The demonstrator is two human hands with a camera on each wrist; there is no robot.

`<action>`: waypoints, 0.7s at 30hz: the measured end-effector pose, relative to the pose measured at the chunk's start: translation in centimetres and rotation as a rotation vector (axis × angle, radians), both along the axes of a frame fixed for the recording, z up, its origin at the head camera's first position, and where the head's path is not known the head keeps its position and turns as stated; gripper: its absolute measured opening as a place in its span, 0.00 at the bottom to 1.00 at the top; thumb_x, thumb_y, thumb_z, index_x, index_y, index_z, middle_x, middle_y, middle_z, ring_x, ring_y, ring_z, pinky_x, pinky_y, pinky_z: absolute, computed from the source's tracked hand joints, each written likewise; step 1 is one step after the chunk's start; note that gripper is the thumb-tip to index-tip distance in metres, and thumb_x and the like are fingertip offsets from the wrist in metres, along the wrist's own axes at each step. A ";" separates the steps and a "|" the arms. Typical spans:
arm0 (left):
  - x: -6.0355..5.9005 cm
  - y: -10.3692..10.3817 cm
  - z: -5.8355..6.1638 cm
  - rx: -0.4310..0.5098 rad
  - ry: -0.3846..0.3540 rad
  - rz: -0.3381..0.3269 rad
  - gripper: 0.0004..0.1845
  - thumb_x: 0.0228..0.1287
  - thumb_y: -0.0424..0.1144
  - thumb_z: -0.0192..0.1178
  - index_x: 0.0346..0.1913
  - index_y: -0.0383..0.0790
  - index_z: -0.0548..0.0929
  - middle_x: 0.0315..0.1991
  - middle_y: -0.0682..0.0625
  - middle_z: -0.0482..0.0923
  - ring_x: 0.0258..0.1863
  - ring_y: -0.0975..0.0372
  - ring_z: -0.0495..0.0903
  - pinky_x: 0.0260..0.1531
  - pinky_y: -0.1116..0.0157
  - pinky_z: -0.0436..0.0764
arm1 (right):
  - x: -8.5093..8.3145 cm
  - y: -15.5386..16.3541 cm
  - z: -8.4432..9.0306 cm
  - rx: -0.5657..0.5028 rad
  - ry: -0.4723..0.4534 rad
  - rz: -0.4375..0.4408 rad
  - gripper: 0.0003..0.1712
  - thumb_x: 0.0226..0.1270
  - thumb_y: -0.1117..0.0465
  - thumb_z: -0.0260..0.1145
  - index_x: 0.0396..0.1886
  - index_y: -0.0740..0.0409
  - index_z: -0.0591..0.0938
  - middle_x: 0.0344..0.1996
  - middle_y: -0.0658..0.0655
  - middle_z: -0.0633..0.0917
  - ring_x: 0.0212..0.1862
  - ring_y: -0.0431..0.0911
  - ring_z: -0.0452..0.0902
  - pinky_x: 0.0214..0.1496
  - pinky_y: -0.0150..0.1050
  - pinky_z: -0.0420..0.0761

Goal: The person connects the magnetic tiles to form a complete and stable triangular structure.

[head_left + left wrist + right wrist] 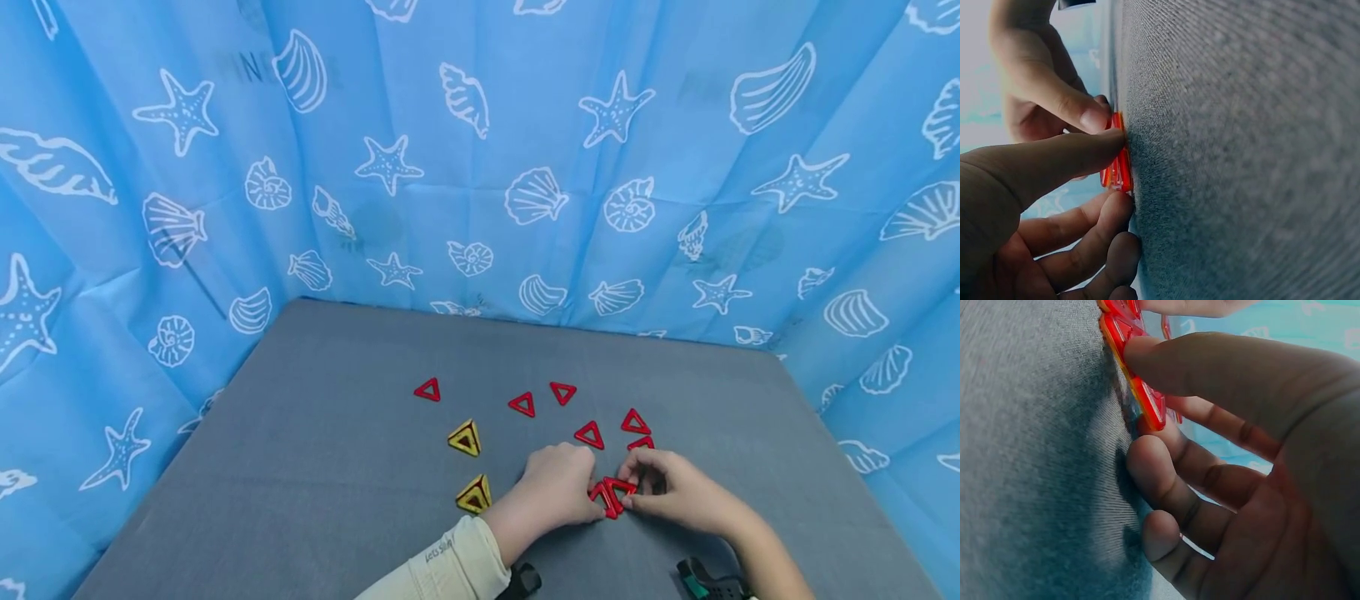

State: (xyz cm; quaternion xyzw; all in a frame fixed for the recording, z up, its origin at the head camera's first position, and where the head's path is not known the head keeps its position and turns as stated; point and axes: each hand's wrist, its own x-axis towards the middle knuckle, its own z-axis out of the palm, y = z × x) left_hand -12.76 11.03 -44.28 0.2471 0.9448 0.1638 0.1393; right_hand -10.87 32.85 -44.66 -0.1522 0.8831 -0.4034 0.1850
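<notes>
Two red triangular tiles meet side by side low on the grey table in the head view. My left hand (558,485) pinches the left red triangle (604,498) between thumb and fingers. From the other side, my right hand (684,493) pinches the right red triangle (624,483) by its outer part. In the left wrist view, the red tile edges (1125,172) show between thumb and fingertips, close to the cloth. The right wrist view has the thumb on the face of a red triangle (1150,403), its lower edge slightly off or at the cloth; contact cannot be told.
Beyond the hands lie loose red triangles, among them one by the left knuckles (590,435) and one farther right (635,422). Two yellow-and-red triangles (465,439) lie left of the left hand. A blue shell-print curtain (465,217) surrounds the grey table (337,433).
</notes>
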 end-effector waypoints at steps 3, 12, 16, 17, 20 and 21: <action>-0.1 -0.1 0.0 0.013 0.000 -0.002 0.25 0.58 0.55 0.79 0.18 0.52 0.74 0.14 0.59 0.68 0.16 0.66 0.69 0.17 0.64 0.66 | 0.1 -0.1 0.1 -0.052 0.036 0.004 0.12 0.68 0.62 0.76 0.46 0.60 0.83 0.36 0.55 0.83 0.31 0.42 0.78 0.33 0.35 0.79; -0.5 -0.3 0.1 0.074 -0.044 0.040 0.17 0.61 0.56 0.77 0.29 0.54 0.80 0.18 0.60 0.71 0.19 0.66 0.70 0.20 0.65 0.68 | 0.2 -1.0 -0.2 -0.146 0.145 -0.006 0.10 0.71 0.62 0.74 0.48 0.61 0.85 0.37 0.54 0.86 0.34 0.44 0.83 0.37 0.36 0.84; -0.7 -0.4 0.2 0.093 -0.024 0.022 0.10 0.64 0.53 0.76 0.37 0.56 0.85 0.24 0.62 0.76 0.22 0.68 0.73 0.22 0.66 0.73 | 0.2 -1.2 -0.5 -0.206 0.178 0.008 0.10 0.72 0.63 0.74 0.48 0.61 0.85 0.37 0.54 0.88 0.35 0.46 0.85 0.39 0.37 0.85; -0.7 -0.4 0.2 0.099 -0.019 0.011 0.09 0.65 0.51 0.76 0.37 0.56 0.86 0.24 0.62 0.76 0.22 0.68 0.73 0.22 0.66 0.73 | 0.2 -1.2 -0.5 -0.218 0.188 0.014 0.09 0.72 0.64 0.73 0.48 0.61 0.85 0.37 0.54 0.88 0.35 0.46 0.85 0.39 0.38 0.85; -0.7 -0.5 0.2 0.120 -0.018 -0.014 0.07 0.67 0.47 0.75 0.33 0.56 0.87 0.22 0.63 0.76 0.20 0.69 0.74 0.20 0.67 0.73 | 0.3 -1.1 -0.6 -0.240 0.217 0.002 0.08 0.74 0.66 0.71 0.49 0.62 0.86 0.38 0.54 0.89 0.36 0.47 0.85 0.40 0.38 0.86; -0.7 -0.5 0.1 0.125 -0.021 -0.018 0.07 0.67 0.47 0.75 0.32 0.56 0.86 0.22 0.63 0.76 0.20 0.69 0.74 0.20 0.67 0.73 | 0.3 -1.0 -0.6 -0.235 0.233 -0.015 0.08 0.74 0.66 0.70 0.49 0.62 0.86 0.39 0.54 0.89 0.36 0.48 0.86 0.39 0.38 0.86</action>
